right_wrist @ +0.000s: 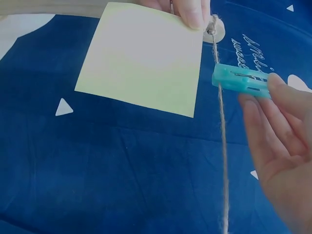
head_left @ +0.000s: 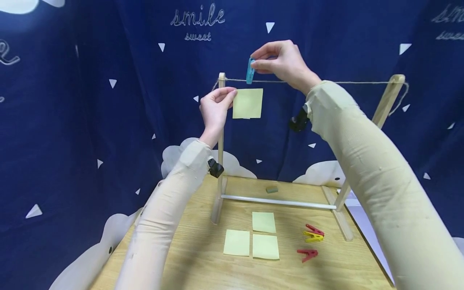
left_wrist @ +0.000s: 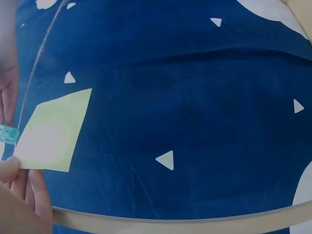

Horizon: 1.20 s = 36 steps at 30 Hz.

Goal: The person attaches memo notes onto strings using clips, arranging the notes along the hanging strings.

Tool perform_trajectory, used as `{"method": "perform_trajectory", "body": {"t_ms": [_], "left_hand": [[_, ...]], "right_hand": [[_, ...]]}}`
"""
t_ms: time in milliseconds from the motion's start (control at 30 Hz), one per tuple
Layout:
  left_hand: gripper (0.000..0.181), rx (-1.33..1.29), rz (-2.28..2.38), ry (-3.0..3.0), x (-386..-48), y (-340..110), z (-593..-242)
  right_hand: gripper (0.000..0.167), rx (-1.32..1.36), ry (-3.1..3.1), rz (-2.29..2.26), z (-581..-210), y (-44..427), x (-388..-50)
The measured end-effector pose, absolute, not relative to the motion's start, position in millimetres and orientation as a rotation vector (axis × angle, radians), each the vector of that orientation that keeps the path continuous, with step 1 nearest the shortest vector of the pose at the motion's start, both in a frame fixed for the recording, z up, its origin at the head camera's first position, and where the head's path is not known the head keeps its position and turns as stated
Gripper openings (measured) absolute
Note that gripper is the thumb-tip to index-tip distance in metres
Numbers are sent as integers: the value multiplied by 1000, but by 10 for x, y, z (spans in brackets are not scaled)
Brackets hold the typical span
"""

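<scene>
My left hand (head_left: 216,109) pinches a yellow square paper (head_left: 248,103) by its upper left corner, just below the string (head_left: 355,82) near the left post. Above the paper, my right hand (head_left: 286,64) pinches a blue clothespin (head_left: 250,71) that points down at the string. The right wrist view shows the clothespin (right_wrist: 241,79) with its tip at the string (right_wrist: 223,131), apart from the paper (right_wrist: 146,58). In the left wrist view, the paper (left_wrist: 53,134) hangs from my left fingers, the clothespin (left_wrist: 9,133) beside its corner.
A wooden frame with a left post (head_left: 220,153), a right post (head_left: 388,100) and a white bar (head_left: 279,201) stands on the table (head_left: 203,270). Three paper squares (head_left: 264,222) lie in front, with red (head_left: 307,254) and yellow (head_left: 313,237) clothespins at right. A small greenish block (head_left: 272,189) lies behind the bar.
</scene>
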<state>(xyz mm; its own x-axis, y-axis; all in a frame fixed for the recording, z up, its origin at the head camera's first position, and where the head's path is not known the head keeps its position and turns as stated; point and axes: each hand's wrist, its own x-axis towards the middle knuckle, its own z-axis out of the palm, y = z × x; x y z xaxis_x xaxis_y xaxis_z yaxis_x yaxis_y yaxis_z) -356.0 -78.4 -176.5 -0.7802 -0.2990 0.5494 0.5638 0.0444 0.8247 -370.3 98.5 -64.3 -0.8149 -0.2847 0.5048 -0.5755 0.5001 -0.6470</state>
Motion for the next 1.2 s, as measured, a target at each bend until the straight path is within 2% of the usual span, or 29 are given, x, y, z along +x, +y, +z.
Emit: {"method": "perform_trajectory", "body": {"t_ms": [1200], "left_hand": [[19,-256,-1793,-1685,-3610,-787,-1800]], "right_hand": [[34,756,-2538,1164,-702,947,-3746]]}}
